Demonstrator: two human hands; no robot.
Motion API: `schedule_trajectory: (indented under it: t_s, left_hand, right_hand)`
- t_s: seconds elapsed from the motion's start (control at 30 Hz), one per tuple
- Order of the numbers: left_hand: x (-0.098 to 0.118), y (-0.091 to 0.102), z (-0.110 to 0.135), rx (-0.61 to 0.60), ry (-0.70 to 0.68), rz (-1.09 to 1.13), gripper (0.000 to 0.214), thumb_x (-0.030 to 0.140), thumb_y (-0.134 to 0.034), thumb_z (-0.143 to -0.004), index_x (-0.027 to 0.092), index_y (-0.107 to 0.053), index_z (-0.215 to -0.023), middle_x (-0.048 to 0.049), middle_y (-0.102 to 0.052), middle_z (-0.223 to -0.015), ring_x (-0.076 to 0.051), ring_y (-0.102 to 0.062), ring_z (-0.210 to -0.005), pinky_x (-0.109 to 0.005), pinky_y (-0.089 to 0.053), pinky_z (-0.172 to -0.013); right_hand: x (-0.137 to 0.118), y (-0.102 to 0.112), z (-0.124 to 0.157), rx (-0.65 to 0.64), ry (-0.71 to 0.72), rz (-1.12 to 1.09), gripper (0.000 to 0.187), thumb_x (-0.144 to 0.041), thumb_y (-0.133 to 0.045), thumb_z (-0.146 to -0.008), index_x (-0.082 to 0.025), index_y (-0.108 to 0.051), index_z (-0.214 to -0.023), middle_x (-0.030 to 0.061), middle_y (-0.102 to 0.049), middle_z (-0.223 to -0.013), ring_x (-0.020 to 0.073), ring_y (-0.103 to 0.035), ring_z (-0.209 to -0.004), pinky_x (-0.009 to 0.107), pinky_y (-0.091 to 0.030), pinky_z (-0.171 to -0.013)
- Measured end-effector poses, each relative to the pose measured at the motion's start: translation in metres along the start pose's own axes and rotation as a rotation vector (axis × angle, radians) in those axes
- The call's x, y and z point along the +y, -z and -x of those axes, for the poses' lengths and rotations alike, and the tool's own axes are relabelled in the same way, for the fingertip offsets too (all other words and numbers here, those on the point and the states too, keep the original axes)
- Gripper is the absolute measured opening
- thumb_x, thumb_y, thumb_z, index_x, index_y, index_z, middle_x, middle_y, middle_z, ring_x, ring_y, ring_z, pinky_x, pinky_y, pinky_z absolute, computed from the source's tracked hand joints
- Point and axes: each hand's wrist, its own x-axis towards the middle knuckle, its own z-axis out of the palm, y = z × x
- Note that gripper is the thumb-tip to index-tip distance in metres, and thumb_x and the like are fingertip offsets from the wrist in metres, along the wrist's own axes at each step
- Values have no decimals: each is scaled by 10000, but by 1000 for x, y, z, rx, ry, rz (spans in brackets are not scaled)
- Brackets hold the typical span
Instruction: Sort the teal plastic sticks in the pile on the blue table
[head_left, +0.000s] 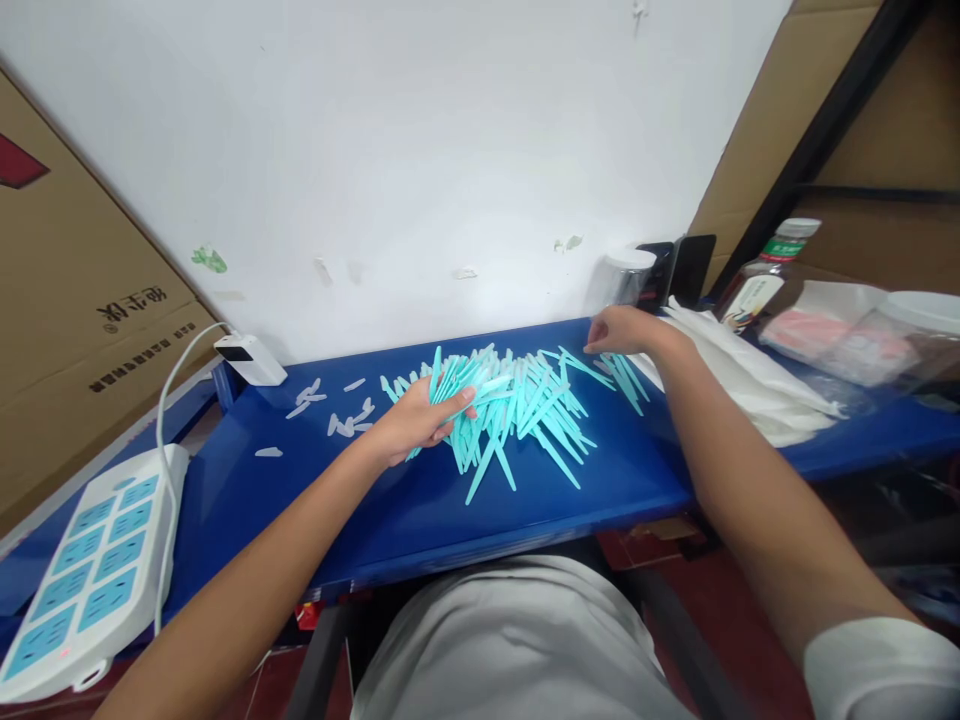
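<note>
A bunch of slim teal sticks that look like eyebrow razors (489, 392) fans out from my left hand (420, 415), which is closed around it with the thumb on top. Below and beyond that hand lies a loose pile of the same teal razors (544, 400). My right hand (616, 330) hovers by the pile's far right end, its fingers pinched together; whatever is between the fingertips is too small to make out. Just under it, a few teal razors (626, 380) lie apart from the main heap. Small whitish translucent pieces, like blade caps (349, 424), are scattered on the left.
The blue table (300, 510) meets a white wall. At left are a power strip (97, 560), a small white device (251, 360) with a cable, and a cardboard box (75, 300). White bags (750, 390), a bottle (765, 270) and lidded jars (628, 275) stand at right.
</note>
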Motion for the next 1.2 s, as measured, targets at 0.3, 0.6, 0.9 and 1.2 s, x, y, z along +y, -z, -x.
schedule_trajectory:
  t_s: [0.3, 0.6, 0.9, 1.2]
  left_hand:
    - [-3, -1, -2, 30, 66, 65, 380, 511, -706, -924, 207, -519, -1052, -95, -737, -996, -65, -425, -502, -203, -214, -412]
    - [-8, 3, -4, -77, -68, 15, 486, 632, -713, -909, 205, -551, -1073, -117, -744, -1051, -76, -483, -533, -207, -288, -424]
    - [-6, 2, -3, -21, -78, 1, 532, 659, -752, -862, 181, -585, -1026, -135, -772, -1027, -72, -501, -494, -217, -315, -412]
    - [-7, 1, -6, 10, -123, 7, 489, 632, -748, -874, 162, -652, -969, -92, -763, -945, -52, -435, -457, -227, -292, -412]
  right_hand:
    - [5, 2, 4, -205, -49, 12, 131, -320, -858, -753, -202, -841, -807, 74, -808, -965, 285, -732, -918, 322, -510, -689]
    - [-16, 1, 9, -112, 115, -120, 249, -411, -776, -871, -162, -784, -884, 120, -802, -994, 277, -737, -892, 329, -541, -722]
    - [-64, 7, 33, 153, 418, -860, 450, -614, -795, -857, -177, -727, -942, 81, -736, -789, 155, -622, -659, 238, -443, -479]
    - [-121, -18, 51, 61, 641, -1048, 467, -585, -791, -861, -180, -840, -1090, 60, -766, -810, 124, -611, -593, 232, -451, -441]
